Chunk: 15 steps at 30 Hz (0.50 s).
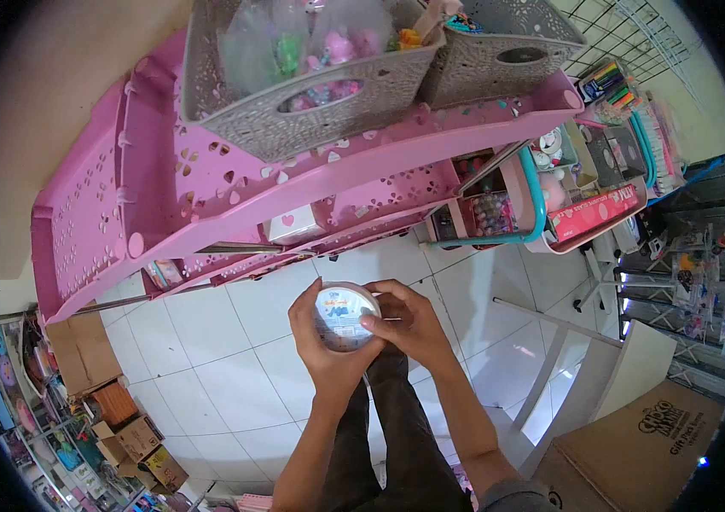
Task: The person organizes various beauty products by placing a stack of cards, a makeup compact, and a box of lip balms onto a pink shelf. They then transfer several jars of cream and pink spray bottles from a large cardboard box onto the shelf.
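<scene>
A round white tub (343,317) with a printed lid is held up between my two hands, above the tiled floor. My left hand (313,341) wraps around its left and lower side. My right hand (405,322) grips the right side, its thumb resting on the lid's edge. The lid carries orange and blue print, too small to read fully. Straight ahead of the tub is a pink plastic shelf rack (328,179), apart from both hands.
Grey woven baskets (252,128) with bagged small toys stand on the rack's top tier. A small white box with a heart (294,225) lies on a lower tier. To the right are a turquoise-handled cart (540,209) and a cardboard box (635,452). More cardboard boxes (138,437) sit lower left.
</scene>
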Available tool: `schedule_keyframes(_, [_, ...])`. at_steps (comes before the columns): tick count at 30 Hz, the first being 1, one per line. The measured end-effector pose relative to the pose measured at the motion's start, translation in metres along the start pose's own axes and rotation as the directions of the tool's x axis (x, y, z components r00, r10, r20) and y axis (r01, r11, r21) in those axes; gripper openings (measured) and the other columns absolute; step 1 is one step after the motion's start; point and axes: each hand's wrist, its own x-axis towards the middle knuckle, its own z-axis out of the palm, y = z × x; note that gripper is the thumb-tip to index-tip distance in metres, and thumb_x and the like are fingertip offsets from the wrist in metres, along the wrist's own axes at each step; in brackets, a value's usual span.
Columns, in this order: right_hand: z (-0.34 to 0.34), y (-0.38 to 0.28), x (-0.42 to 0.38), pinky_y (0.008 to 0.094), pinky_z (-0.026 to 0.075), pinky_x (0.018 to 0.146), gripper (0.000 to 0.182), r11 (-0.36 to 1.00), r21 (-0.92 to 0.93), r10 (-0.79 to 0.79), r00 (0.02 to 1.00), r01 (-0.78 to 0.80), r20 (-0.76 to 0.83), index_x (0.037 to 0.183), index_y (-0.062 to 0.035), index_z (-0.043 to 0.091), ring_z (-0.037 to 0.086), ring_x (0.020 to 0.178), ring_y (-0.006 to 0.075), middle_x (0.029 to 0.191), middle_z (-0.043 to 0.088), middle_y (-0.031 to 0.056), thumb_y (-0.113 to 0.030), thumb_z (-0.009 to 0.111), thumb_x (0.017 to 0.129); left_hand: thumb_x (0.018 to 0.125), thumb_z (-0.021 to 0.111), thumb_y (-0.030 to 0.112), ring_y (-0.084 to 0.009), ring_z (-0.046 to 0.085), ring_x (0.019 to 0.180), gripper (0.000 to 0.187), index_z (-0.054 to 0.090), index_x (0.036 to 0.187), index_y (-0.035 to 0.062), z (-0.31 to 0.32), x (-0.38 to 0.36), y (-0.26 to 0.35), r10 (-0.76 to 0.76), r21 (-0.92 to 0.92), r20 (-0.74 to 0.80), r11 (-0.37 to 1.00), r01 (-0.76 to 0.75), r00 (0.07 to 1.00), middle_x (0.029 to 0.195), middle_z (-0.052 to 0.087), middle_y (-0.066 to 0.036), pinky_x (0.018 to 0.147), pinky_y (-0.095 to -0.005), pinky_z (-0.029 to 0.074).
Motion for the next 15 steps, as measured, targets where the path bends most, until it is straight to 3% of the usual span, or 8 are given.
schedule_keyframes(3, [-0.012,0.013,0.009,0.0231,0.043,0.064,0.036,0.996,0.084,0.04,0.996,-0.034,-0.075,0.098,-0.0012,0.05,0.055,0.078,0.0115,0.084,0.057,0.0083,-0.012,0.065,0.068,0.049,0.074,0.01,-0.0253,0.042,0.099,0.08,0.032,0.116,0.0,0.01,-0.001,-0.004,0.044,-0.078,0.01,0.996,-0.043,0.999,0.106,0.039,-0.014,0.081,-0.0328,0.037])
schedule_keyframes(5, [-0.027,0.021,0.03,0.023,0.043,0.062,0.033,0.967,-0.089,-0.25,0.953,0.238,-0.173,0.096,0.0004,0.051,0.055,0.073,0.0126,0.081,0.057,0.0075,-0.013,0.064,0.069,0.053,0.073,0.008,-0.0263,0.039,0.103,0.081,0.027,0.119,0.0003,0.012,-0.004,-0.005,-0.018,-0.249,0.05,0.968,0.03,0.999,0.113,0.035,-0.016,0.082,-0.0335,0.037])
schedule_keyframes(7, [-0.032,0.009,0.061,0.0227,0.042,0.061,0.032,0.962,0.012,-0.255,0.911,0.274,-0.324,0.095,0.0021,0.05,0.055,0.069,0.013,0.077,0.058,0.0086,-0.017,0.061,0.072,0.056,0.071,0.009,-0.0272,0.038,0.105,0.08,0.025,0.121,-0.0005,0.011,-0.005,-0.004,-0.163,-0.203,0.082,0.963,0.177,0.983,0.119,0.03,-0.016,0.082,-0.0345,0.038])
schedule_keyframes(9, [-0.038,0.018,0.108,0.025,0.042,0.062,0.032,0.931,-0.119,-0.365,0.857,0.346,-0.363,0.094,0.003,0.05,0.056,0.069,0.016,0.077,0.058,0.0119,-0.02,0.058,0.074,0.06,0.067,0.007,-0.0289,0.037,0.105,0.074,0.025,0.121,-0.001,0.009,-0.004,-0.008,-0.151,-0.157,0.068,0.975,0.16,0.986,0.122,0.029,-0.016,0.084,-0.0368,0.036])
schedule_keyframes(11, [-0.043,0.024,0.143,0.0304,0.043,0.064,0.031,0.911,-0.333,-0.354,0.874,0.243,-0.331,0.094,0.0032,0.05,0.057,0.071,0.0234,0.08,0.058,0.0162,-0.019,0.056,0.074,0.067,0.059,0.004,-0.0289,0.031,0.113,0.065,0.025,0.122,0.0014,0.005,0.0,-0.013,0.009,0.145,0.068,0.989,-0.019,0.998,0.125,0.028,-0.016,0.087,-0.0395,0.033])
schedule_keyframes(12, [-0.044,0.027,0.153,0.0304,0.043,0.064,0.031,0.911,-0.332,-0.356,0.876,0.247,-0.326,0.094,0.0032,0.05,0.057,0.071,0.0234,0.08,0.058,0.0162,-0.019,0.056,0.074,0.067,0.059,0.004,-0.0289,0.031,0.113,0.065,0.025,0.122,0.0014,0.004,0.004,-0.02,0.009,0.147,0.062,0.989,-0.018,0.998,0.125,0.028,-0.016,0.087,-0.0395,0.033])
schedule_keyframes(14, [-0.045,0.032,0.167,0.0355,0.043,0.068,0.03,0.837,-0.519,-0.367,0.88,0.172,-0.3,0.094,0.0021,0.05,0.056,0.076,0.0303,0.082,0.057,0.0187,-0.018,0.055,0.073,0.069,0.05,-0.002,-0.0328,0.026,0.116,0.06,0.023,0.123,-0.0017,0.004,0.017,-0.033,0.223,0.519,0.118,0.817,-0.251,0.968,0.126,0.026,-0.019,0.092,-0.0404,0.027])
schedule_keyframes(15, [-0.046,0.034,0.172,0.0355,0.043,0.068,0.03,0.838,-0.518,-0.367,0.881,0.173,-0.299,0.094,0.0021,0.05,0.056,0.076,0.0303,0.082,0.057,0.0187,-0.018,0.055,0.073,0.069,0.05,-0.002,-0.0328,0.026,0.116,0.06,0.023,0.123,-0.0017,0.003,0.023,-0.032,0.223,0.521,0.117,0.816,-0.251,0.968,0.126,0.026,-0.019,0.092,-0.0404,0.027])
